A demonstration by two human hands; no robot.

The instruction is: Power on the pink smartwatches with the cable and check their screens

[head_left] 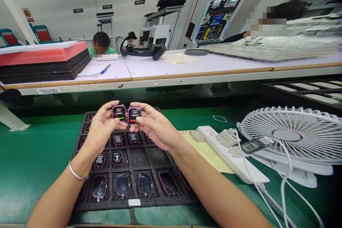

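Above a green bench (34,142), a person's left hand (100,128) pinches a watch (119,113) between thumb and fingers, a green bar lit on its screen. The right hand (158,126) pinches a second watch (134,114) the same way, just beside the first, its bar red. Both are held over the far part of a black tray (107,205) of watches, some screens lit. To the right are a power strip (247,172) and a white fan (287,135).

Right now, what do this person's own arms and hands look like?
Both forearms are bare, with no sleeves in view. The left hand and right hand wear no gloves. A thin silvery bangle circles the left wrist; the right wrist shows none.
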